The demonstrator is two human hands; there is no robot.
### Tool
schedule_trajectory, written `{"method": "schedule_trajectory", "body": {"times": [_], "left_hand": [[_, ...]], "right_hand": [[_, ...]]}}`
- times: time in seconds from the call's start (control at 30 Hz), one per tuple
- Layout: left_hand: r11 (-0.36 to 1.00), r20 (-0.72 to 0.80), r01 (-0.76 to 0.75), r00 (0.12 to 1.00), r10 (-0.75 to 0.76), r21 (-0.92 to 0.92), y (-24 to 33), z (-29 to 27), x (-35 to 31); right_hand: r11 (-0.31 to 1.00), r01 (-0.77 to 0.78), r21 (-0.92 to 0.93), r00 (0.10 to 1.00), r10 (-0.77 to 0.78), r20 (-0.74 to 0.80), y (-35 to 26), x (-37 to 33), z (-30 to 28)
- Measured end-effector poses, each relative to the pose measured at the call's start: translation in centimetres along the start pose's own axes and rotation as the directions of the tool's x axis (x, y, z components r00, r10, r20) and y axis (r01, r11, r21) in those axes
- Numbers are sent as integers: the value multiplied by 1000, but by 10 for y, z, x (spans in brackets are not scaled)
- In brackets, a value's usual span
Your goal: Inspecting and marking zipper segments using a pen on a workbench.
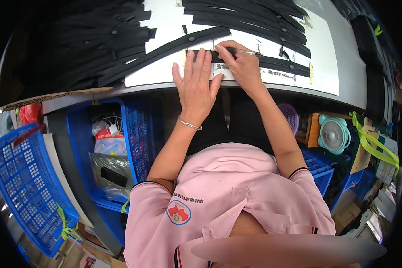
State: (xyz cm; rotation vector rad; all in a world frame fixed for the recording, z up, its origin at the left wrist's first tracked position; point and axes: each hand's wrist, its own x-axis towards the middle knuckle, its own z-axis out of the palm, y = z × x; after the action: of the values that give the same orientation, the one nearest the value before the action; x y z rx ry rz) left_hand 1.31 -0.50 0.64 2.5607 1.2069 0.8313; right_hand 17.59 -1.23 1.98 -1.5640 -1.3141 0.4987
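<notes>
My left hand (196, 82) lies flat on a black fabric strip (278, 65) near the front edge of the worktable, fingers stretched out and pointing away from me. Just right of it, my right hand (243, 67) grips a slim pen (251, 52) with a clear barrel. The pen's tip is by the strip, partly hidden by my fingers. Beneath the strip is a white board (322, 53) with dark handwritten marks along its near side. Another long black strip (165, 48) lies slantwise beyond my left hand.
A heap of black strips (76, 49) fills the table's left, over cardboard (53, 97). More strips (250, 20) lie at the board's far side. Below are blue baskets (125, 134), holding bags and a phone (113, 176) on the left, and a small turquoise fan (334, 135) on the right.
</notes>
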Motion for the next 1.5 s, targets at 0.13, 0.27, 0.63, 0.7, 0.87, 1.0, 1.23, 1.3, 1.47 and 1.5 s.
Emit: {"method": "schedule_trajectory", "body": {"times": [0.13, 0.27, 0.63, 0.7, 0.87, 1.0, 1.23, 1.3, 1.47, 1.5], "left_hand": [[1000, 10, 14, 1000, -14, 12, -1, 0, 0], [1000, 18, 16, 1000, -16, 13, -1, 1, 0], [1000, 15, -14, 1000, 14, 26, -1, 3, 1], [999, 19, -18, 1000, 18, 35, -2, 3, 0], [998, 12, -31, 999, 31, 58, -1, 3, -1], [997, 32, -32, 999, 30, 72, -1, 2, -1], [998, 83, -21, 996, 16, 63, -3, -1, -1], [998, 92, -25, 996, 19, 61, 0, -2, 0], [981, -20, -79, 997, 77, -178, 32, 3, 20], [965, -48, -115, 993, 107, -237, 42, 6, 27]], "right_hand": [[1000, -21, 15, 999, 20, 40, 1, -1, -3], [996, 80, -44, 993, -76, 92, 5, -1, -6], [980, -19, 199, 995, 0, 98, -2, -5, -21], [981, -68, 180, 997, 73, -24, -8, -9, -40], [994, -91, -62, 954, 69, -292, 24, -13, -86], [992, -123, 19, 955, 123, -270, 31, -17, -89], [993, -110, -34, 972, 100, -215, 28, -16, -87], [993, -93, -70, 976, 76, -205, 33, -16, -87], [958, 81, -276, 974, -135, -183, 41, -15, -86], [958, 83, -273, 974, -136, -181, 40, -15, -85]]}}
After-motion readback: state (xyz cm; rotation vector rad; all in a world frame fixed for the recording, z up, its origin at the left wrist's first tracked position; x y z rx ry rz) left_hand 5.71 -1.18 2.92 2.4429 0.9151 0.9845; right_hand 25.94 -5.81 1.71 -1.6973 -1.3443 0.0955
